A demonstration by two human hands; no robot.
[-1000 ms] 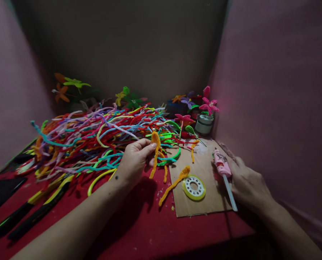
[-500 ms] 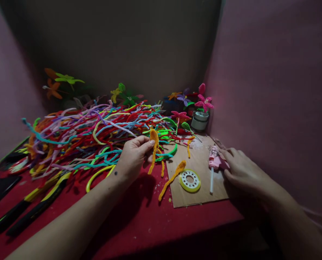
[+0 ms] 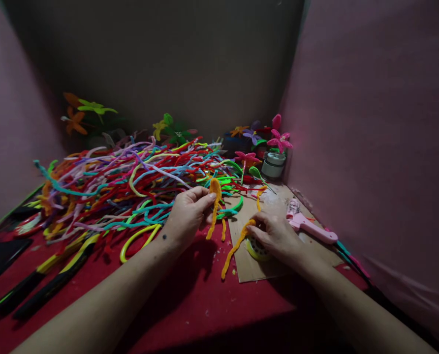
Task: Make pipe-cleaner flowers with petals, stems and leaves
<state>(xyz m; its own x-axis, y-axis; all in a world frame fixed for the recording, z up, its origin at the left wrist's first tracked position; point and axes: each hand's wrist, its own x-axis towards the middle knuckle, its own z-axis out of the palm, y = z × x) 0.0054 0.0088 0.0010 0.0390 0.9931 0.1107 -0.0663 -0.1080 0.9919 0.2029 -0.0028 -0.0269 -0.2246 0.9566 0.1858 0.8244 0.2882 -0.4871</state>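
My left hand [image 3: 190, 214] pinches an orange pipe-cleaner petal [image 3: 214, 189] upright between thumb and fingers, its tail hanging down. A second orange tail [image 3: 224, 231] dangles just behind it. Over the cardboard, my right hand [image 3: 280, 238] has its thumb and fingers closed on the upper end of another orange pipe-cleaner petal [image 3: 235, 253], whose long tail points toward me. Under that hand lies a yellow-rimmed tape roll [image 3: 255, 251], partly covered. To its right, a pink glue gun [image 3: 313, 229] rests on the cardboard [image 3: 247, 270].
A big heap of coloured pipe cleaners [image 3: 131, 172] fills the left and middle of the red table [image 3: 190, 305]. Black-and-yellow pliers [image 3: 60, 273] and yellow-handled scissors [image 3: 125, 248] lie in front. Pipe-cleaner flowers [image 3: 279, 141] stand at the back. Walls rise behind and on both sides.
My right hand has let go of the glue gun, leaving it on the cardboard, and moved left to the orange petal beside the tape roll. My left hand stays nearly in place, still holding its petal.
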